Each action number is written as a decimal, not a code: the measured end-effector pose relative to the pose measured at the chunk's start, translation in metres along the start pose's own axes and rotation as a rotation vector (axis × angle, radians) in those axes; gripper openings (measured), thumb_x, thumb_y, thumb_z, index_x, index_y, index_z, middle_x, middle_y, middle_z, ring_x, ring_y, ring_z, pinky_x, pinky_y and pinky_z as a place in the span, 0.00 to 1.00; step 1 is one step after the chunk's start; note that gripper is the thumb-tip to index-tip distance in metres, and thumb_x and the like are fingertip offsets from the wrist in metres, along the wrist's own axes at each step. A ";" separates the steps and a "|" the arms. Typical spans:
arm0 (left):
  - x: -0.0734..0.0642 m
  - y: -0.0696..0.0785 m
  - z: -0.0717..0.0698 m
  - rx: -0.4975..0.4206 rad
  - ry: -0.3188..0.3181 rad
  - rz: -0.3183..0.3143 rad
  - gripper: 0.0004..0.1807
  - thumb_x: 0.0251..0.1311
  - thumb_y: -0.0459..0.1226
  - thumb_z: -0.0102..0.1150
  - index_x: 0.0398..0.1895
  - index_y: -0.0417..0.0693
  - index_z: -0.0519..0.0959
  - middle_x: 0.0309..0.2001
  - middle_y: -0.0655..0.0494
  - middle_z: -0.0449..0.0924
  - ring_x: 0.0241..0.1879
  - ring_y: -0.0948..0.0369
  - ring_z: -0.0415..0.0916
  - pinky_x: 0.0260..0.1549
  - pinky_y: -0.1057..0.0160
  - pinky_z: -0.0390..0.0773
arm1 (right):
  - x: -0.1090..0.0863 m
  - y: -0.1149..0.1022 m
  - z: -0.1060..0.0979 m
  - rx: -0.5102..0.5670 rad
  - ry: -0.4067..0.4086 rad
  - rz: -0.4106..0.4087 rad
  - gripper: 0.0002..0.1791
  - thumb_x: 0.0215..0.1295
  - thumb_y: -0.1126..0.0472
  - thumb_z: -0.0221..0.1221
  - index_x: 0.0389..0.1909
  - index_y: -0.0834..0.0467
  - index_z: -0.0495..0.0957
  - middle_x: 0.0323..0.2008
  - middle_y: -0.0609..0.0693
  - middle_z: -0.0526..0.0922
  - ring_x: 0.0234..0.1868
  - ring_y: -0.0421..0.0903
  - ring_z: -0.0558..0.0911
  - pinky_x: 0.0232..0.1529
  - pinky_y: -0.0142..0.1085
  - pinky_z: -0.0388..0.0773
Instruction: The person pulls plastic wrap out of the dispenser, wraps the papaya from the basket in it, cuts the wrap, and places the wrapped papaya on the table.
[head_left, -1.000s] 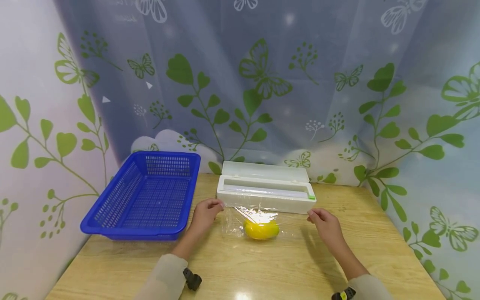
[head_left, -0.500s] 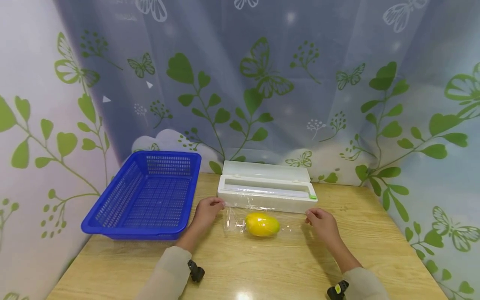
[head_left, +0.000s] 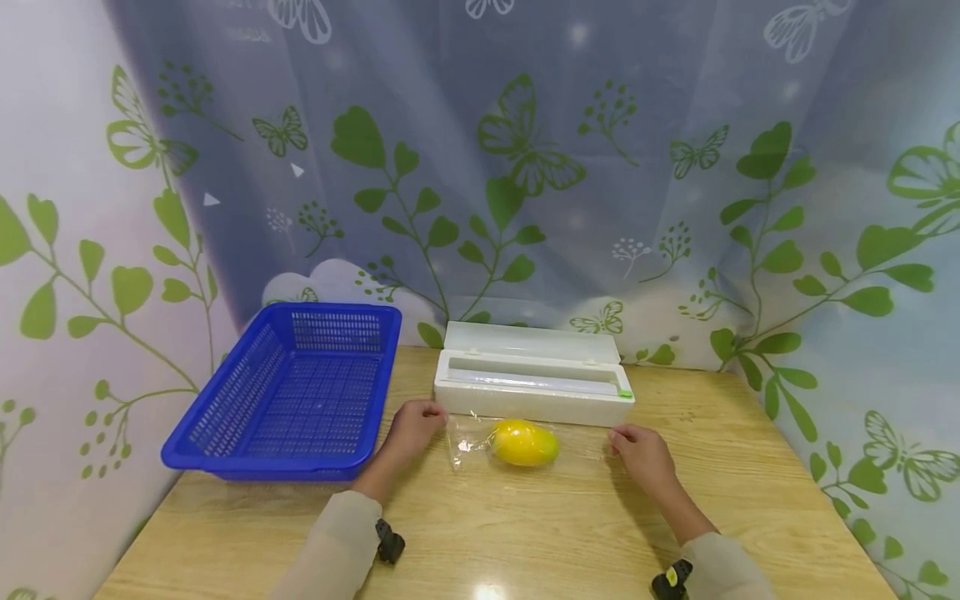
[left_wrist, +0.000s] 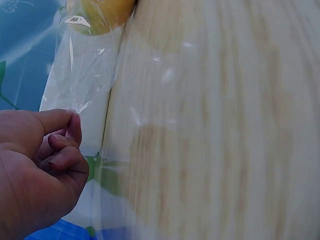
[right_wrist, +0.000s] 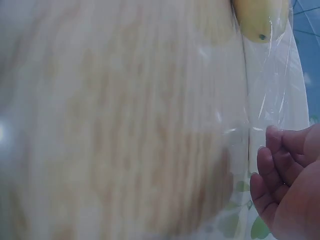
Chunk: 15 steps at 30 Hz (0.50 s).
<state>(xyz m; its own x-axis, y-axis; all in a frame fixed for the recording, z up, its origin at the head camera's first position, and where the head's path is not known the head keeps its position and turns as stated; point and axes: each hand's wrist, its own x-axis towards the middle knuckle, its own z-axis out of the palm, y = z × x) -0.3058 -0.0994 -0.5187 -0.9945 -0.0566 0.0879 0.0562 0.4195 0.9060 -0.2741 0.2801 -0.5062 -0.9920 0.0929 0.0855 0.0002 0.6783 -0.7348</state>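
A yellow mango [head_left: 527, 442], greenish at its right end, lies wrapped in clear cling film [head_left: 467, 440] in the middle of the table in the head view. My left hand [head_left: 415, 427] pinches the film's left end between thumb and forefinger, the other fingers curled in. On the opposite side my right hand [head_left: 647, 457] pinches the right end with its fingertips. Both wrist views show creased film [left_wrist: 92, 65] stretching from the fingertips toward the mango [right_wrist: 261, 20]. Behind the mango stands a long white cling film box [head_left: 532, 402], its lid raised and a roll inside.
A blue plastic basket [head_left: 281, 462] stands on the left of the wooden table [head_left: 487, 533], close beside the left hand. A patterned curtain [head_left: 450, 250] hangs right behind the box and along both sides.
The mango turns over and shifts slightly away from me, toward the box. The film draws in around it, and my right hand moves a little nearer to me.
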 end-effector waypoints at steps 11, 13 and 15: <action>-0.002 0.000 -0.002 -0.005 -0.027 -0.004 0.15 0.60 0.32 0.63 0.49 0.33 0.81 0.40 0.42 0.85 0.40 0.54 0.80 0.41 0.58 0.79 | 0.002 0.002 0.005 0.054 -0.114 0.058 0.24 0.74 0.62 0.56 0.62 0.75 0.72 0.28 0.54 0.85 0.27 0.41 0.81 0.27 0.30 0.75; -0.002 0.000 -0.002 0.019 -0.035 0.009 0.14 0.61 0.32 0.62 0.48 0.33 0.83 0.44 0.41 0.85 0.46 0.50 0.80 0.47 0.53 0.80 | 0.002 0.002 0.006 0.071 -0.117 0.058 0.19 0.74 0.63 0.56 0.58 0.74 0.76 0.28 0.53 0.85 0.29 0.41 0.82 0.30 0.30 0.77; -0.002 0.000 -0.002 0.040 -0.041 0.025 0.12 0.61 0.31 0.61 0.45 0.33 0.85 0.46 0.41 0.86 0.50 0.48 0.80 0.53 0.50 0.79 | 0.003 0.003 0.006 0.077 -0.116 0.057 0.15 0.74 0.63 0.56 0.52 0.72 0.79 0.29 0.53 0.85 0.30 0.41 0.82 0.30 0.30 0.77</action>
<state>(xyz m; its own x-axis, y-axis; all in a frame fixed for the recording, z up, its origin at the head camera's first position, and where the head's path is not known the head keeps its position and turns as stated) -0.3039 -0.1015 -0.5183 -0.9957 -0.0086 0.0920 0.0780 0.4564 0.8864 -0.2777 0.2777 -0.5119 -0.9986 0.0418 -0.0324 0.0513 0.6158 -0.7863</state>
